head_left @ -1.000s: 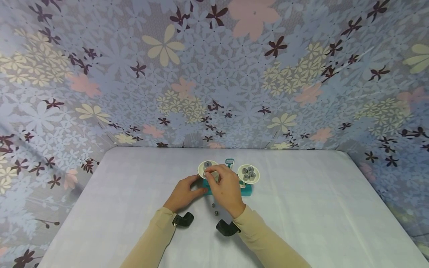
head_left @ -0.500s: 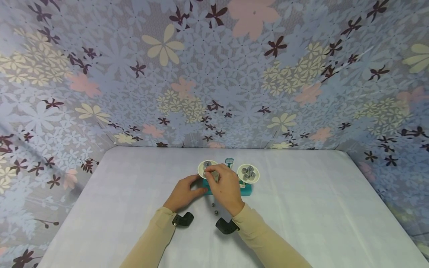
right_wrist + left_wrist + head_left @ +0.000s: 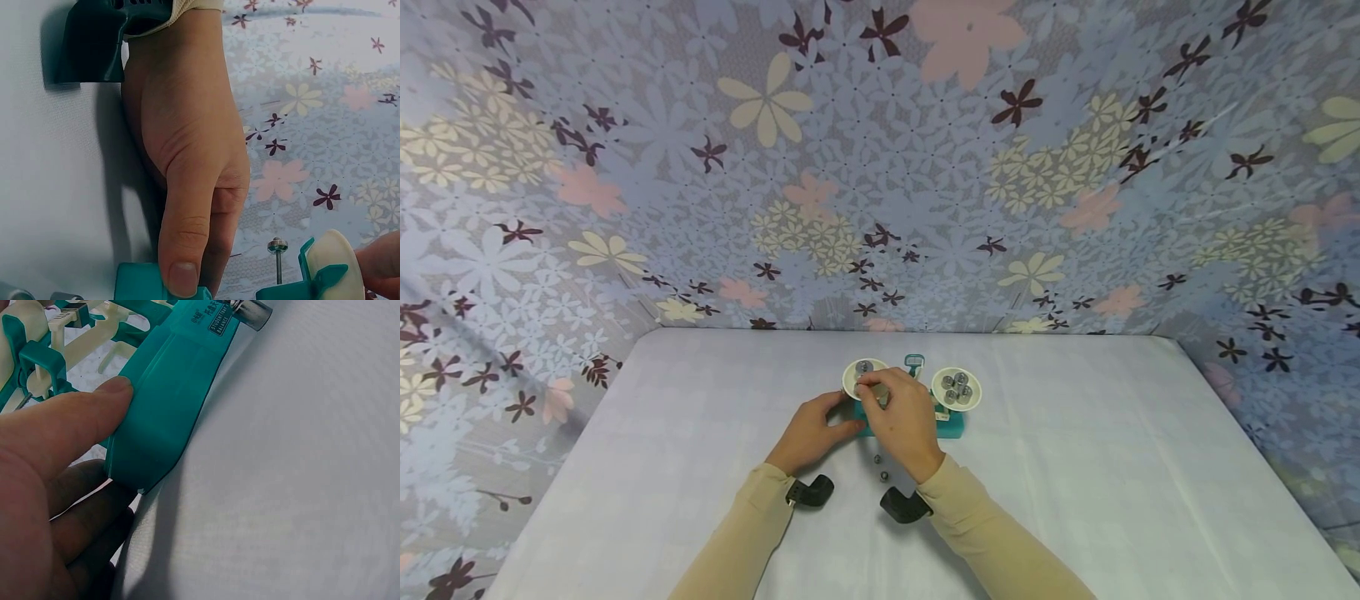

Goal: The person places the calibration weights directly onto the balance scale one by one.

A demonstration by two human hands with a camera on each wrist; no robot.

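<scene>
A teal toy balance scale (image 3: 951, 427) with two cream pans stands near the middle of the table. My left hand (image 3: 812, 433) grips the left end of its base, the thumb (image 3: 112, 394) on the front face and the fingers round the end. The tips of my right hand's (image 3: 906, 417) thumb and forefinger pinch together at the left pan (image 3: 848, 373), seemingly on a small metal weight mostly hidden by them. Another metal weight (image 3: 864, 367) sits at that pan's back. Several metal weights (image 3: 957, 387) stand in the right pan (image 3: 974, 400).
Two small metal weights, a nearer one (image 3: 884, 477) and a farther one (image 3: 877, 459), lie on the white cloth (image 3: 1112, 467) in front of the scale. A flower-patterned curtain (image 3: 880, 167) rises behind the table. Both wrists wear black camera mounts (image 3: 904, 505).
My right wrist has shifted very slightly to the left, while its fingertips stay at the left pan. The left hand and the scale have not visibly moved.
</scene>
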